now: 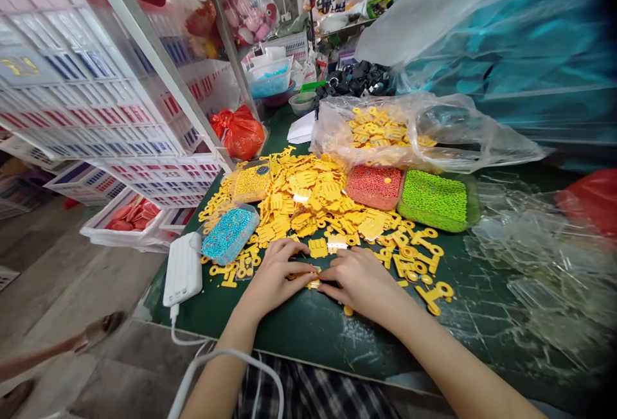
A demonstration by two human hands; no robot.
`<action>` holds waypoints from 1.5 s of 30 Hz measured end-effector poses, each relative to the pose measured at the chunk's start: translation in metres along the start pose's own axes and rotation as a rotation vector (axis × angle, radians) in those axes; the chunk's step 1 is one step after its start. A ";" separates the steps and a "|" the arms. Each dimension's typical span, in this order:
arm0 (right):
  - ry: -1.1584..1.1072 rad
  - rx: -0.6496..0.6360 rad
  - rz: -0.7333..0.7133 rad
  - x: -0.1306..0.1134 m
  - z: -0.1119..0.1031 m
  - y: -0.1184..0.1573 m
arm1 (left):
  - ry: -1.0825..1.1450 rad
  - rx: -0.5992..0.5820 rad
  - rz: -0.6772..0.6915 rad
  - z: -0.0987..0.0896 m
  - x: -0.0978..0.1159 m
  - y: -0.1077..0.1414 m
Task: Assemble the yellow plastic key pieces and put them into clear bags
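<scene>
"Progress with the yellow parts?"

"Hard to fix. One small yellow piece (314,279) in hand, low over the near side of the dark green tabletop (284,335), not yet let go."

"Gripped how?"

"Pinched between thumb and fingers of the left hand (279,272), with fingertips of the right hand (355,277) closed on its other end. Fine detail too small to tell."

"Anything done?"

"Perhaps two flat yellow pieces (318,248) side by side just beyond the fingers, though impossible to call finished."

"And left?"

"Plenty, judging by the large yellow heap (308,194) behind, loose ring-ended parts (436,297) to the right, and more inside a clear bag (330,124) farther back. Well stocked, too: yellow bead tray (247,200), blue bead tray (250,229), red bead tray (372,202), green bead tray (473,208)."
</scene>
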State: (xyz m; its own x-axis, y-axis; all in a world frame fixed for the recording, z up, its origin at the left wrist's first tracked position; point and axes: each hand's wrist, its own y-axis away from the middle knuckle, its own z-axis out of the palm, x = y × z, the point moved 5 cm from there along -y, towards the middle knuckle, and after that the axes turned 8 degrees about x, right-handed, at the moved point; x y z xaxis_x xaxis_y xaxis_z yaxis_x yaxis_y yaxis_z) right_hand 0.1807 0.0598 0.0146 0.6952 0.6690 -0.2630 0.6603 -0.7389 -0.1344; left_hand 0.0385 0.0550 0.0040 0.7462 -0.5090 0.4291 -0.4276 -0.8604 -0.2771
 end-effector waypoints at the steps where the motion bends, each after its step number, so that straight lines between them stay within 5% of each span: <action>1: 0.005 -0.012 0.005 0.000 0.000 0.000 | 0.003 -0.003 0.002 0.000 0.000 0.000; 25: 0.003 -0.114 0.026 -0.001 -0.006 0.000 | 0.057 -0.046 0.010 -0.003 -0.004 0.001; 32: -0.024 -0.014 -0.023 0.001 -0.003 0.000 | 0.047 0.163 0.027 -0.013 -0.006 0.002; 36: 0.016 0.148 -0.121 -0.001 -0.003 0.003 | 0.020 0.409 0.056 -0.041 -0.002 -0.005; 39: 0.026 0.270 -0.203 -0.005 -0.003 0.005 | -0.146 0.619 -0.063 -0.080 -0.018 -0.024; 41: 0.026 0.328 -0.233 -0.006 -0.002 0.005 | -0.319 0.652 -0.213 -0.104 -0.043 -0.043; 43: 0.020 0.364 -0.250 -0.006 0.001 0.005 | -0.474 0.517 -0.359 -0.119 -0.075 -0.067; 45: 0.011 0.398 -0.254 -0.005 0.002 0.003 | -0.594 0.234 -0.514 -0.120 -0.109 -0.086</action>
State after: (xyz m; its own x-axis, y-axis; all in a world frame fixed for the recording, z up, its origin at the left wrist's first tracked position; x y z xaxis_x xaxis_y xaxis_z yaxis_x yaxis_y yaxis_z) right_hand 0.1790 0.0539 0.0132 0.5303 0.8318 -0.1642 0.6513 -0.5236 -0.5492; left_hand -0.0672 0.1821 0.0841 0.9939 0.1012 0.0429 0.1099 -0.9223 -0.3706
